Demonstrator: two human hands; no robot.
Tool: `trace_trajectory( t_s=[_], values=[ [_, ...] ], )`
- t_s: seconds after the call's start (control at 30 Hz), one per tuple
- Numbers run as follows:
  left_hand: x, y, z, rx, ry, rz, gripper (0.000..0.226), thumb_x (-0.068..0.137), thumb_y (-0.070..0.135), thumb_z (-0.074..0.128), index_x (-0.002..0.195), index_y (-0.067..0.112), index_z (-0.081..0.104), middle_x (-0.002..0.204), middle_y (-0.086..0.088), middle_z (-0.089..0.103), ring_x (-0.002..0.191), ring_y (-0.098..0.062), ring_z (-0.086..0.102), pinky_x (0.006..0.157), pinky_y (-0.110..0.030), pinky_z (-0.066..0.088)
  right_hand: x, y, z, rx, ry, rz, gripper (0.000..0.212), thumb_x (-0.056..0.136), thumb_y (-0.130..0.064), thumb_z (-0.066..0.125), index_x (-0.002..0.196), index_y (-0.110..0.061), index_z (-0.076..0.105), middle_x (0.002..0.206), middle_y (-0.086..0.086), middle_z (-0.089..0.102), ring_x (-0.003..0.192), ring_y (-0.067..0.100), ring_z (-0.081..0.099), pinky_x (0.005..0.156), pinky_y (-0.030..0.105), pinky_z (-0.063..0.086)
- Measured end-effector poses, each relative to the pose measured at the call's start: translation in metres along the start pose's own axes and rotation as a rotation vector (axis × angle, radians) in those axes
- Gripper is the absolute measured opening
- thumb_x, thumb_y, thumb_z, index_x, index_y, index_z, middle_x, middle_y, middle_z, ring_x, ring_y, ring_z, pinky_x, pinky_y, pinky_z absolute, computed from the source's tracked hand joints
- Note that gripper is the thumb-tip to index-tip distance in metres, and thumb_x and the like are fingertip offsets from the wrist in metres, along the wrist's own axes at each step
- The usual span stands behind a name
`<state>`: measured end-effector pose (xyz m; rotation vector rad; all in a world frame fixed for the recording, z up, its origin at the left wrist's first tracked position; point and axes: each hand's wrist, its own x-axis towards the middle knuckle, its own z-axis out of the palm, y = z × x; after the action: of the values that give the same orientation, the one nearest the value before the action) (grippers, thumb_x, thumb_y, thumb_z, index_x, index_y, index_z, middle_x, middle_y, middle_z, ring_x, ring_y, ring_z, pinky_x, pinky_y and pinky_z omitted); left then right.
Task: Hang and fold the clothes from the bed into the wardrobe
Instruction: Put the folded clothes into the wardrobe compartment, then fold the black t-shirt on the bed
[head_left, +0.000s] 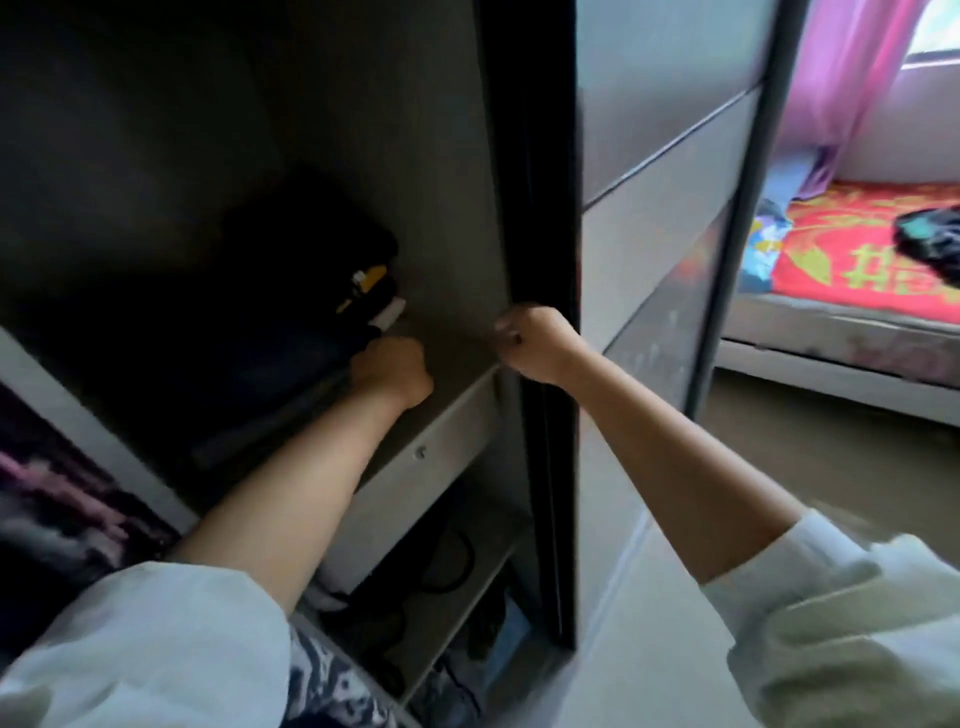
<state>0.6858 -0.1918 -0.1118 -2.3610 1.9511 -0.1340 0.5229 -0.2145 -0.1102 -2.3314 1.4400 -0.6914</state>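
The wardrobe (447, 208) stands open in front of me. On its shelf (441, 431) lies a stack of dark folded clothes (291, 322) with a yellow and white item showing at its side. My left hand (392, 371) reaches in against the front of that stack, its fingers curled at the edge of the top dark garment and partly hidden. My right hand (535, 343) is a closed fist beside the black edge of the sliding door (550, 208), with nothing visible in it. On the bed (857, 270) at the far right lies a dark bundle of clothes (930, 239).
A grey sliding door panel (660, 182) fills the middle right. Below the shelf, lower compartments hold dark cables and shoes (447, 566). A patterned garment (52, 499) hangs at the left. A pink curtain (852, 78) and a blue cloth (763, 249) are near the bed's red cover.
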Motion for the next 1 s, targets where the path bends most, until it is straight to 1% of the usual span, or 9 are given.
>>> trace_trajectory(
  t_s=[0.07, 0.17, 0.37, 0.5, 0.57, 0.7, 0.8, 0.93, 1.0],
  values=[
    [-0.020, 0.032, 0.006, -0.006, -0.072, 0.088, 0.030, 0.092, 0.018, 0.046, 0.118, 0.008, 0.056, 0.125, -0.014, 0.054, 0.114, -0.031, 0.053, 0.086, -0.036, 0.045, -0.031, 0.025, -0.022, -0.032, -0.025, 0.029, 0.033, 0.094, -0.014, 0.045, 0.125, -0.010, 0.055, 0.127, 0.013, 0.056, 0.118, 0.027, 0.051, 0.091, 0.022, 0.035],
    [-0.037, 0.095, 0.009, -0.023, -0.082, 0.239, 0.021, 0.089, 0.015, 0.046, 0.104, 0.009, 0.059, 0.113, -0.011, 0.059, 0.102, -0.029, 0.056, 0.071, -0.031, 0.042, -0.074, 0.073, -0.054, -0.073, -0.024, 0.148, 0.033, 0.093, -0.013, 0.046, 0.124, -0.009, 0.055, 0.125, 0.013, 0.058, 0.112, 0.027, 0.055, 0.086, 0.022, 0.036],
    [-0.032, 0.250, 0.000, -0.067, -0.091, 0.560, 0.025, 0.090, 0.021, 0.047, 0.109, 0.011, 0.061, 0.116, -0.010, 0.060, 0.108, -0.029, 0.056, 0.073, -0.028, 0.039, -0.143, 0.180, -0.106, -0.027, 0.079, 0.476, 0.028, 0.089, -0.006, 0.051, 0.115, -0.005, 0.063, 0.118, 0.017, 0.062, 0.109, 0.029, 0.056, 0.088, 0.024, 0.036],
    [-0.005, 0.362, -0.004, -0.141, -0.066, 0.711, 0.023, 0.089, 0.022, 0.049, 0.103, 0.010, 0.061, 0.114, -0.011, 0.060, 0.105, -0.029, 0.056, 0.077, -0.030, 0.043, -0.177, 0.254, -0.154, -0.019, 0.136, 0.636, 0.028, 0.090, -0.006, 0.052, 0.115, -0.002, 0.062, 0.120, 0.016, 0.061, 0.109, 0.026, 0.057, 0.083, 0.020, 0.039],
    [0.010, 0.418, -0.009, -0.166, -0.044, 0.775, 0.022, 0.088, 0.023, 0.049, 0.102, 0.011, 0.061, 0.112, -0.010, 0.061, 0.104, -0.028, 0.057, 0.074, -0.029, 0.042, -0.188, 0.296, -0.181, -0.024, 0.178, 0.698, 0.026, 0.091, -0.008, 0.050, 0.113, -0.003, 0.064, 0.118, 0.015, 0.061, 0.104, 0.023, 0.057, 0.078, 0.020, 0.043],
    [0.044, 0.528, -0.025, -0.166, 0.002, 0.884, 0.022, 0.089, 0.023, 0.048, 0.102, 0.010, 0.061, 0.112, -0.008, 0.059, 0.101, -0.026, 0.056, 0.072, -0.030, 0.042, -0.191, 0.382, -0.241, -0.065, 0.221, 0.782, 0.027, 0.094, -0.014, 0.048, 0.116, -0.008, 0.061, 0.125, 0.009, 0.058, 0.113, 0.022, 0.053, 0.090, 0.024, 0.040],
    [0.079, 0.603, -0.043, -0.151, 0.030, 0.930, 0.020, 0.091, 0.019, 0.046, 0.101, 0.010, 0.061, 0.108, -0.009, 0.059, 0.091, -0.025, 0.056, 0.068, -0.030, 0.042, -0.180, 0.442, -0.284, -0.095, 0.231, 0.817, 0.027, 0.095, -0.014, 0.048, 0.117, -0.010, 0.061, 0.126, 0.008, 0.057, 0.111, 0.021, 0.054, 0.089, 0.024, 0.040],
    [0.134, 0.677, -0.053, -0.119, 0.031, 0.929, 0.014, 0.089, 0.019, 0.047, 0.093, 0.012, 0.058, 0.105, -0.007, 0.059, 0.083, -0.022, 0.053, 0.064, -0.030, 0.041, -0.148, 0.509, -0.321, -0.104, 0.231, 0.836, 0.027, 0.095, -0.014, 0.046, 0.117, -0.010, 0.061, 0.125, 0.007, 0.057, 0.112, 0.021, 0.053, 0.088, 0.025, 0.040],
    [0.170, 0.710, -0.057, -0.110, 0.041, 0.918, 0.019, 0.090, 0.020, 0.047, 0.100, 0.010, 0.060, 0.102, -0.006, 0.058, 0.082, -0.020, 0.051, 0.065, -0.030, 0.041, -0.124, 0.548, -0.333, -0.089, 0.230, 0.854, 0.027, 0.095, -0.015, 0.046, 0.118, -0.009, 0.060, 0.125, 0.007, 0.057, 0.113, 0.021, 0.053, 0.088, 0.025, 0.040]
  ],
)
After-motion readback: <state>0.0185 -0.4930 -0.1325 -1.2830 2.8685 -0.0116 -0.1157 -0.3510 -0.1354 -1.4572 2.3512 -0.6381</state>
